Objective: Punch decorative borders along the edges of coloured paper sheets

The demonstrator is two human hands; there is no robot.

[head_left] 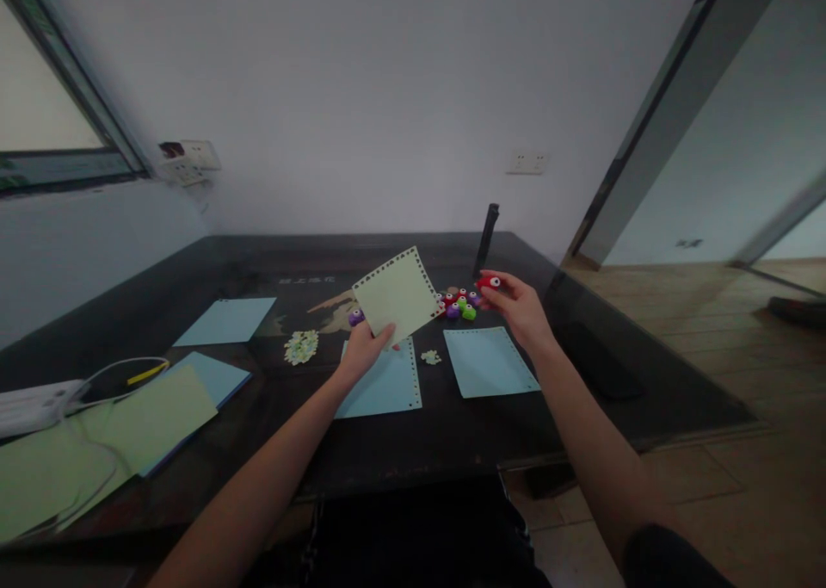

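Note:
My left hand (367, 347) is closed on a pale green paper sheet (395, 297), pinched at its lower edge and tilted above the table. Small dark holes run along the sheet's upper edges. A small purple eyed piece (355, 317) shows beside my left fingers; I cannot tell whether they touch it. My right hand (521, 306) pinches a small red toy-like piece with a googly eye (490, 282), apart from the sheet. Just left of it sits a cluster of red, purple and green eyed pieces (459, 305). A blue sheet with holed edges (384, 386) lies under my left hand.
Another holed blue sheet (490, 362) lies to the right. Small paper bits form a larger pile (301, 347) and a smaller pile (431, 357). At left are a blue sheet (227, 321), green sheets (174, 407) and a white cable (96, 373). A black upright post (486, 239) stands behind.

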